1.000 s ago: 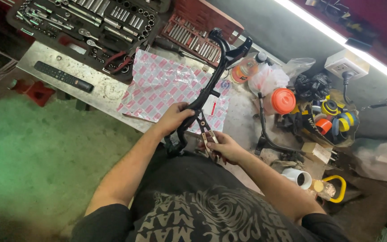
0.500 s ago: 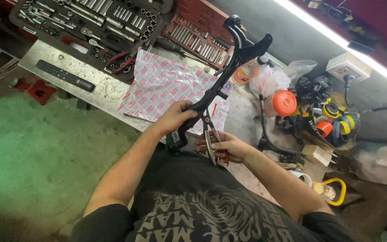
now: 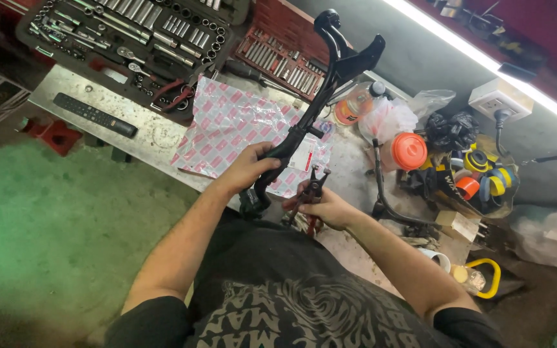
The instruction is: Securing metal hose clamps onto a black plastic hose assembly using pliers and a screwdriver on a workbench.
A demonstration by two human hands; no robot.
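Observation:
My left hand (image 3: 251, 169) grips a long black curved metal bracket (image 3: 327, 84) near its lower end, holding it tilted up over the bench so its forked top reaches the back wall. My right hand (image 3: 325, 206) holds a pair of pliers (image 3: 312, 190) with red handles, jaws pointing up beside the bracket's lower part. Under both hands lies a crinkled pink-and-white patterned plastic sheet (image 3: 230, 122) on the metal bench (image 3: 98, 96).
An open black socket set (image 3: 130, 38) and a red tool case (image 3: 278, 51) sit at the back left. A black remote-like bar (image 3: 95, 115) lies near the edge. At right stand an orange-lidded tub (image 3: 409, 151), plastic bags, tape rolls (image 3: 485, 174) and a wall socket (image 3: 498, 100).
My left hand has raised the bracket higher and more upright. My right hand with the pliers has shifted slightly toward the bracket's lower end.

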